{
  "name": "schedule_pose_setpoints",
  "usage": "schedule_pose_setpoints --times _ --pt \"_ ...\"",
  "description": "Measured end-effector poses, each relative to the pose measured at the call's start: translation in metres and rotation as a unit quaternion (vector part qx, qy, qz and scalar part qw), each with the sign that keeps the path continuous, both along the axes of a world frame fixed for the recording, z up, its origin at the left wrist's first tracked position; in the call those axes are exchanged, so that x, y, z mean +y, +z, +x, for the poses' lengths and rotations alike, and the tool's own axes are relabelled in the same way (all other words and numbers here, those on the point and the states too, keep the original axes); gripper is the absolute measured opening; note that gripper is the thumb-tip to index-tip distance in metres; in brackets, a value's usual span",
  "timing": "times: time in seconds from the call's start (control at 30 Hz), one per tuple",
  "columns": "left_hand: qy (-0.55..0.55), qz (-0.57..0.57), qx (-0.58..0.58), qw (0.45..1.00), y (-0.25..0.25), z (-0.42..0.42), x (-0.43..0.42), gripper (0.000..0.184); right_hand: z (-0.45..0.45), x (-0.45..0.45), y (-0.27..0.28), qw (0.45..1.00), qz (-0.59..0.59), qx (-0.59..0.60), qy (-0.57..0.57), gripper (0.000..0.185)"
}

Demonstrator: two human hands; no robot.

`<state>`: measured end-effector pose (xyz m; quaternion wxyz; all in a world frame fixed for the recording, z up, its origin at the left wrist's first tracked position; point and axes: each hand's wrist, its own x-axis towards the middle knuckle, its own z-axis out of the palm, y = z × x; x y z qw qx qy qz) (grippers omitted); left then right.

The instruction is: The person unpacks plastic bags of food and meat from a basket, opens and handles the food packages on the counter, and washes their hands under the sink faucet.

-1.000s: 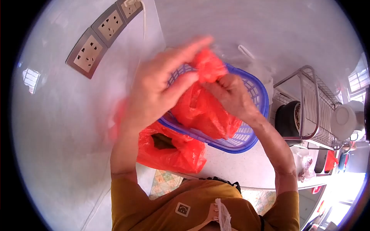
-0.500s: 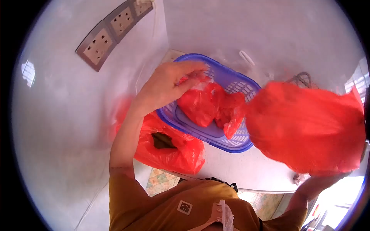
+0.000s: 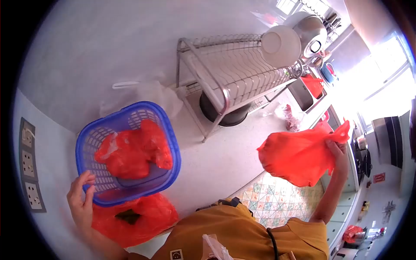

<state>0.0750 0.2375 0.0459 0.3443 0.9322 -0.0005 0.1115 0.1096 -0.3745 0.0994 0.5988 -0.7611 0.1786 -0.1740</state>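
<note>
My right hand (image 3: 337,149) grips a full red plastic bag (image 3: 294,154) by its gathered top, holding it out to the right above the counter's front edge. My left hand (image 3: 82,197) is beside the near left corner of the blue plastic basket (image 3: 173,151), fingers apart and holding nothing. Inside the basket lie crumpled red plastic bags (image 3: 132,149), whose contents I cannot see. Against the near side of the basket sits another red bag (image 3: 149,216), its mouth showing something dark green.
A metal dish rack (image 3: 225,93) stands behind, with a dark pot (image 3: 229,115) beneath and a white bowl (image 3: 281,45) on it. Further right are a sink (image 3: 301,95) and a small clear bag (image 3: 291,119). Wall sockets (image 3: 28,164) are at left.
The view has turned right, bringing the rack and sink into sight. My left hand has come away from the red bag in the basket. My right hand still holds its bag, now further from the basket.
</note>
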Motion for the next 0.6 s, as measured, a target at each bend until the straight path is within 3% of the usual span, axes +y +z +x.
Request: schedule_pose_setpoints --times 0.2,0.6 --pt "0.018 -0.003 -0.007 1.000 0.012 -0.004 -0.031 0.037 0.018 -0.104 -0.030 0.995 -0.040 0.070 0.050 0.012" --pt "0.038 -0.009 0.027 0.999 0.016 0.005 -0.101 0.035 0.053 -0.207 -0.034 0.994 -0.061 0.032 0.086 0.015"
